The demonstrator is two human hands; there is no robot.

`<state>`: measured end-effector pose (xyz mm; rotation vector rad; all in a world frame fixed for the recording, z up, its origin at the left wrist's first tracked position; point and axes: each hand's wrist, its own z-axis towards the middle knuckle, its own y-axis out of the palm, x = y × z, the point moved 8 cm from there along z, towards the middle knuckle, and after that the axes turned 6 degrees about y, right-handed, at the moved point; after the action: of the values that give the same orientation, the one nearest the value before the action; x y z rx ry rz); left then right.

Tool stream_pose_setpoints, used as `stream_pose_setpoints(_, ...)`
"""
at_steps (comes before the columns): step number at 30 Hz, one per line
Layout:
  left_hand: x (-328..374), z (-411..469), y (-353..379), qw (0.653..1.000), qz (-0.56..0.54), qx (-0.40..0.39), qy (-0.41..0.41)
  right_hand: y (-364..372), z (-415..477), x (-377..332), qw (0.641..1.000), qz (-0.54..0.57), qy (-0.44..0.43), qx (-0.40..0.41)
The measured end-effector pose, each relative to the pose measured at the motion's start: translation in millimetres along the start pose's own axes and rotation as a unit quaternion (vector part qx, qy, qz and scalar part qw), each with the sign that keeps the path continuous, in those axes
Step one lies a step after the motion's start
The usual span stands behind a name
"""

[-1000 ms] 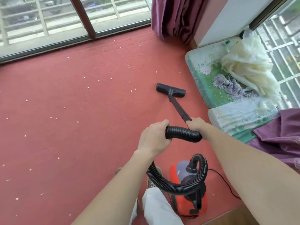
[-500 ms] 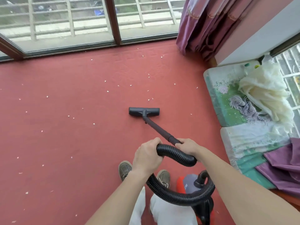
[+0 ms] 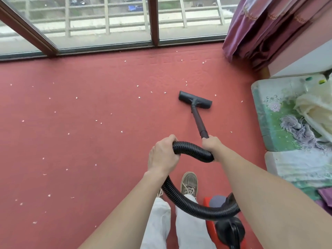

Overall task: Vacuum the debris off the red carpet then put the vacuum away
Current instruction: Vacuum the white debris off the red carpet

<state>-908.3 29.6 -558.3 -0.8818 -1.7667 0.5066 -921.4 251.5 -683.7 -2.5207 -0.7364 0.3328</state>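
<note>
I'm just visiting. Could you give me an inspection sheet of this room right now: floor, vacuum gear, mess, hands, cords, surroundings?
Surface: red carpet, dotted with pale debris, mostly left of and beyond the floor head.
Job's things: floor head flat on the carpet; wand slanting back to the person; ribbed hose looping down to the red vacuum body beside the shoe.
Clutter: cream cloth heaped on patterned cushions at right.
Hands: left hand grips the hose; right hand grips the wand's near end.
Cables: nothing seen.
Surroundings: window ahead; purple curtain in the far right corner.
</note>
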Motion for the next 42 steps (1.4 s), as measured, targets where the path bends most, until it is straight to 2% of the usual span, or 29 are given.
stream_pose_setpoints(11, 27.9, -23.0, 38.4, 0.995, 0.012, -0.088, 0.041, -6.6, -19.8, 79.4, 0.999, 0.019, 0.001, -0.04)
stream_pose_setpoints(18, 42.8, 5.2, 37.1, 0.997, 0.036, -0.038, 0.058, -40.9, 19.1, 34.5, 0.997, 0.082, -0.005, -0.008)
stream_pose_setpoints(23, 81.0, 45.3, 48.9, 0.991, 0.057, -0.034, 0.115, -88.8, 55.9, 19.1, 0.991, 0.13, 0.015, 0.009)
stream_pose_setpoints(29, 122.1, 55.4, 75.3, 0.976, 0.104, -0.071, 0.178, -111.0, 60.0, 68.6, 0.981, 0.181, 0.064, 0.026)
stream_pose_setpoints(36, 146.5, 35.8, 120.1, 0.958, 0.119, -0.149, 0.216, -118.2, 44.5, 136.8, 0.987, 0.15, 0.066, 0.005)
stream_pose_setpoints(42, 179.3, 74.2, 131.0, 0.956, 0.137, -0.105, 0.236, -168.7, 90.3, 114.7, 0.969, 0.233, 0.085, 0.026)
